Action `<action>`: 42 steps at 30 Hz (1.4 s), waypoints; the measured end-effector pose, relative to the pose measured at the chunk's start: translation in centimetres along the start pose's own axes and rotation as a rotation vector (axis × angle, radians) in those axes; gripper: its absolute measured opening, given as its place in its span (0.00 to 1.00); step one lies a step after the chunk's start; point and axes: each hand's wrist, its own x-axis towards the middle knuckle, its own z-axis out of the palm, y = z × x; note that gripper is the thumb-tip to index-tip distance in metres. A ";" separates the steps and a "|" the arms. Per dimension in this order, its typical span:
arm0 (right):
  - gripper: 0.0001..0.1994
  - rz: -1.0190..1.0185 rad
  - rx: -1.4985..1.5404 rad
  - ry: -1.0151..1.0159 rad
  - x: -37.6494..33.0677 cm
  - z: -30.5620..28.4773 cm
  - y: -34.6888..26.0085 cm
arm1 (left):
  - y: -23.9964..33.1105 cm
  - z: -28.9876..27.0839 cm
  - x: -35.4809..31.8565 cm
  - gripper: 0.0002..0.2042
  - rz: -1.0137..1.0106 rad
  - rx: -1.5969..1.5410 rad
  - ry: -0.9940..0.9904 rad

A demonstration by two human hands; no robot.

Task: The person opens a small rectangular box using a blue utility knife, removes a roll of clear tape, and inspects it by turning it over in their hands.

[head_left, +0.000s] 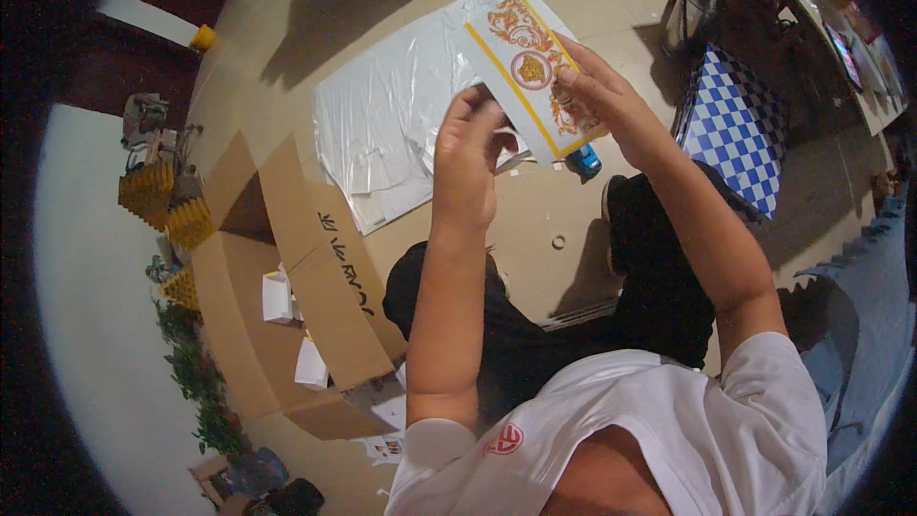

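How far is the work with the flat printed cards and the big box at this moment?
Done: a few white folded boxes lie in the open cardboard box. In hand: the left hand and right hand hold one flat white card with gold print, not yet folded. Left: more flat white pieces lie on the clear plastic sheet on the floor; how many I cannot tell.

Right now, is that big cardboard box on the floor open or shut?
Open. The box's flaps are spread outward, and small white packages show inside it. How full it is, I cannot tell.
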 end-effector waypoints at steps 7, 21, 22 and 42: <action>0.35 0.016 -0.170 -0.162 0.0 0.7 1.9 | -0.9 -1.2 0.9 0.07 0.130 -0.059 0.219; 0.33 0.203 0.206 -0.013 -0.3 2.4 1.2 | -1.6 0.1 1.1 0.06 -0.078 -0.232 -0.108; 0.33 0.205 0.236 -0.025 -0.2 2.3 1.4 | -1.4 0.4 1.0 0.06 -0.073 -0.237 -0.103; 0.30 0.252 0.358 0.102 0.8 0.7 1.2 | -0.6 3.6 0.6 0.16 0.086 0.590 0.074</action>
